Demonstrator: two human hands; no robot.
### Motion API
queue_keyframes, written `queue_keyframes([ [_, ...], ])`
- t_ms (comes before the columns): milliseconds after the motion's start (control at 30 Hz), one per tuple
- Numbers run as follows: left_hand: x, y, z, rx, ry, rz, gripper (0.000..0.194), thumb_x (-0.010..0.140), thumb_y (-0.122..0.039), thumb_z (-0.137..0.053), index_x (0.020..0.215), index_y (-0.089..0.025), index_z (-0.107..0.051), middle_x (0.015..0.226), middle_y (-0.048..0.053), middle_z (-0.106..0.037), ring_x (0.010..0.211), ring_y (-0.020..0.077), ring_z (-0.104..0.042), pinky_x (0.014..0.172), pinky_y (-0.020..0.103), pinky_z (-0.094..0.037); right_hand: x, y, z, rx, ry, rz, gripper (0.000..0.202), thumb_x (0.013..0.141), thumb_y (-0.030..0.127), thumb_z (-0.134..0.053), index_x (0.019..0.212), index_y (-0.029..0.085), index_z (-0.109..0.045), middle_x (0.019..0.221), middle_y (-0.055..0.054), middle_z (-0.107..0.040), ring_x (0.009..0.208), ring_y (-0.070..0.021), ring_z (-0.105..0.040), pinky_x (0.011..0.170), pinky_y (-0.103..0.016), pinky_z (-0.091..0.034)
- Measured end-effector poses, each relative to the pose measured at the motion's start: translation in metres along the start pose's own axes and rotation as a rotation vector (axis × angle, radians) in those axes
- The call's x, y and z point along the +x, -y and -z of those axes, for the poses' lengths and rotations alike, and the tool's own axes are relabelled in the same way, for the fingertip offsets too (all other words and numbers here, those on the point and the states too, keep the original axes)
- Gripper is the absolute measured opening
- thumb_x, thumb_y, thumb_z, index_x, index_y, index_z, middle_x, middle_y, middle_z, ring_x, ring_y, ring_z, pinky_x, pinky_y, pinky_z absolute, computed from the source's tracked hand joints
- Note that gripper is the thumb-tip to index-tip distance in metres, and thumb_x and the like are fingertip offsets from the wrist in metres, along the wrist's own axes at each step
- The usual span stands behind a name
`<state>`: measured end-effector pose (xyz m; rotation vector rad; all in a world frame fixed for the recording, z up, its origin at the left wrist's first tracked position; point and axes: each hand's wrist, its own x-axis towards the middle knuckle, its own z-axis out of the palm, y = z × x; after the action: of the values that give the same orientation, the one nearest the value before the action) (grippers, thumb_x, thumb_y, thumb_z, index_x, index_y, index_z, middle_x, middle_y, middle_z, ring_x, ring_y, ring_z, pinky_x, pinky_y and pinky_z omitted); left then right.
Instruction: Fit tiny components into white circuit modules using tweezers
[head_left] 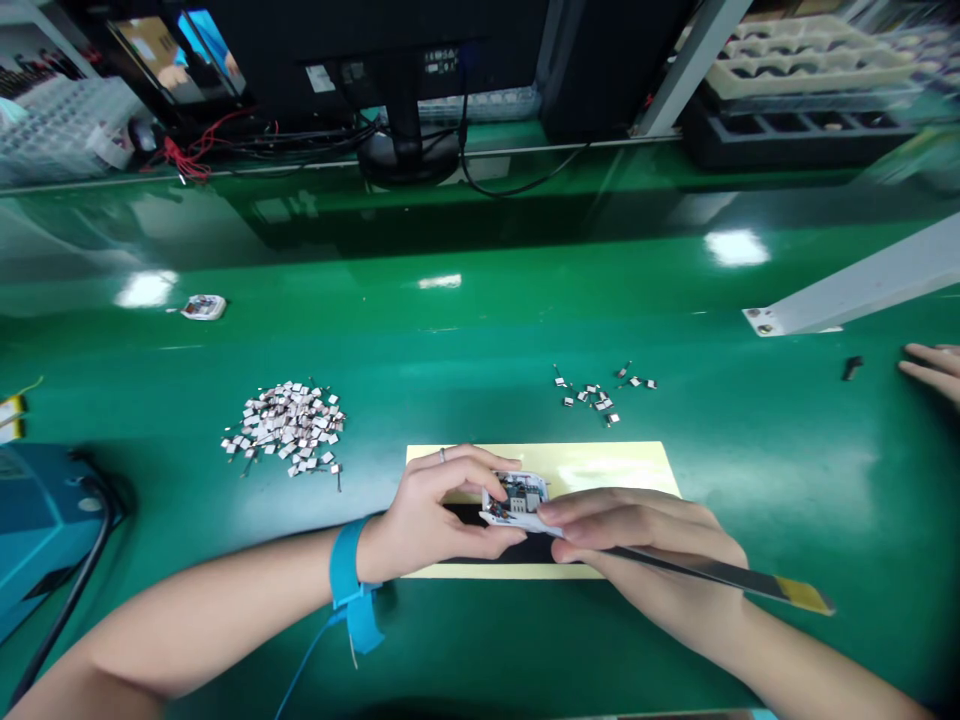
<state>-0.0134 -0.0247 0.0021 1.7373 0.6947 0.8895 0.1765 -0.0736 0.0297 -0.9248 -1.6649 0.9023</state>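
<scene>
Reaching in from 8 o'clock, the left hand [439,505] curls with fingers toward 3, grasping a device [529,495] by its 9 o'clock end; from 4 o'clock, the right hand [652,525], fingers together toward 9, clasps a tool [765,583], fingertips meeting the device's opposite end. Open side up over the mat [615,460], the device's long axis runs roughly 9 to 3. The tool slants across the palm, yellow end pointing between 3 and 4. A heap of parts [289,425] lies between 9 and 10 from the device, a sparser cluster [600,400] at 1
</scene>
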Motion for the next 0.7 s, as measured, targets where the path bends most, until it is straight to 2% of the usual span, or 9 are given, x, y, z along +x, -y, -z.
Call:
queue_keyframes([
  [100,-0.0004,0.0,-0.0007,-0.003,-0.009,-0.014,0.024,0.057,-0.014,-0.07,0.075,-0.015,-0.054,0.093,0.011,-0.063,0.083,0.0186,-0.063,0.067,0.025,-0.054,-0.0003,0.0006,0.0003,-0.009,0.008,0.005,0.033,0.065,-0.003,-0.061,0.086,0.022,-0.063,0.086,-0.002,-0.067,0.076,-0.0161,-0.065,0.069,-0.024,-0.055],
  [300,-0.0033,0.002,-0.0024,-0.093,-0.006,-0.007,0.035,0.059,-0.011,-0.069,0.089,-0.016,-0.051,0.096,0.01,-0.061,0.089,0.0187,-0.061,0.069,0.025,-0.055,0.0005,0.0019,0.0016,-0.034,0.064,0.047,0.035,0.066,-0.007,-0.057,0.089,0.02,-0.062,0.088,-0.003,-0.066,0.08,-0.0157,-0.064,0.072,-0.024,-0.054],
  [500,-0.0008,0.0024,0.0006,0.093,-0.033,-0.183,0.035,0.058,-0.015,-0.071,0.087,-0.014,-0.052,0.091,0.01,-0.063,0.086,0.0184,-0.063,0.072,0.025,-0.054,0.0021,-0.0013,0.0009,-0.079,0.071,0.17,0.028,0.067,-0.008,-0.054,0.086,0.011,-0.062,0.087,-0.008,-0.066,0.083,-0.0149,-0.062,0.072,-0.024,-0.053],
  [700,0.0017,0.0012,0.0043,0.172,-0.027,-0.28,0.042,0.059,-0.017,-0.072,0.094,-0.014,-0.05,0.091,0.01,-0.064,0.086,0.0173,-0.063,0.074,0.023,-0.053,0.0009,-0.0027,-0.0004,-0.129,0.085,0.178,0.03,0.065,-0.007,-0.058,0.088,0.011,-0.061,0.088,-0.007,-0.066,0.084,-0.0144,-0.062,0.074,-0.022,-0.052],
])
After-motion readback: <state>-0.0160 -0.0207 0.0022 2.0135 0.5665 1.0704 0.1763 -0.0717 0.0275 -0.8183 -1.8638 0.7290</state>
